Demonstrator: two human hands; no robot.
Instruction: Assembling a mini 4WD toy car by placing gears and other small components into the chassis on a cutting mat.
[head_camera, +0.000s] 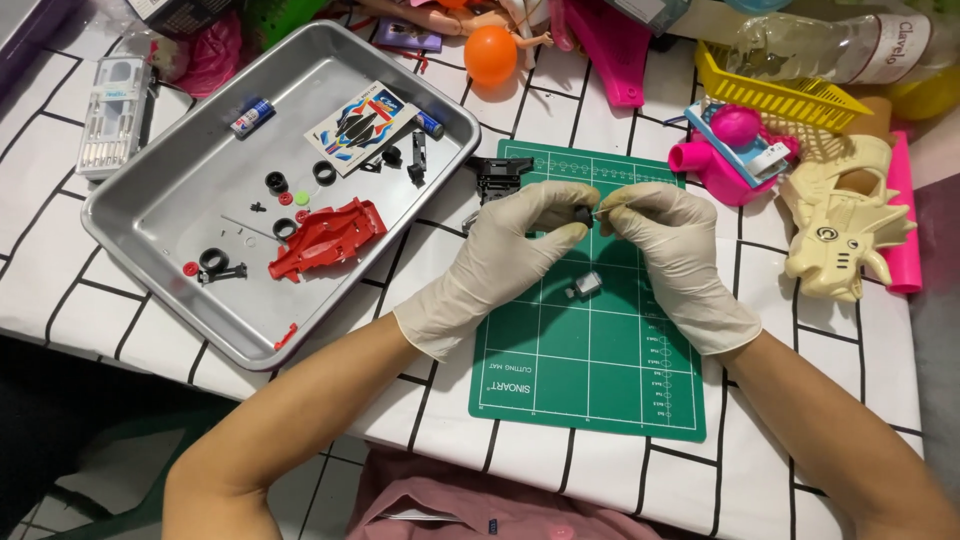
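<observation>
I see both gloved hands meeting over the upper part of the green cutting mat (590, 370). My left hand (505, 250) is pinched around a small black wheel (583, 214), thumb and fingers closed on it, and my right hand (672, 245) grips a thin metal axle (598, 212) between its fingertips, the tip touching the wheel. Just below the hands a small grey motor (586, 286) lies on the mat, apart from both. A black chassis piece (497, 176) sits at the mat's top left corner, just above my left hand. To the left is a metal tray (180, 190) holding a red car body (325, 240), several loose black tyres (214, 260), a sticker sheet (362, 125) and two small batteries (252, 116). A cream plastic dinosaur head (845, 225) rests to the right of the mat, near a yellow basket (775, 95), and an orange ball (491, 55) lies beyond the tray
</observation>
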